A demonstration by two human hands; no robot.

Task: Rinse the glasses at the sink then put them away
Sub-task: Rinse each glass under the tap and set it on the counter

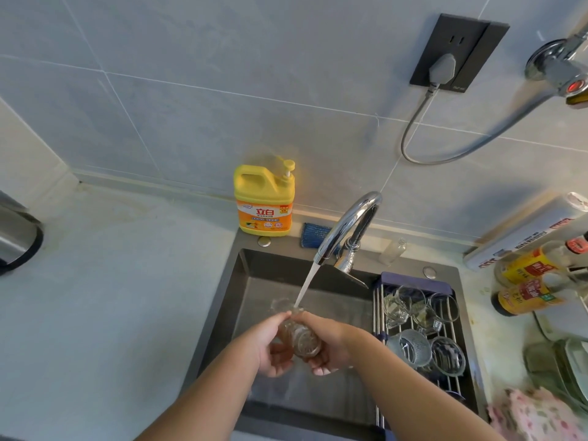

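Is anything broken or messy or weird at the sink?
Nothing looks broken or spilled. The left hand and right hand hold a glass under the faucet stream, and other glasses sit in the drying rack. Only the counter right of the sink shows small yellowish stains.

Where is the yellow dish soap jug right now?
In the head view, the yellow dish soap jug stands upright at the back left corner of the sink, against the tiled wall, just left of the blue scrubber and the faucet.
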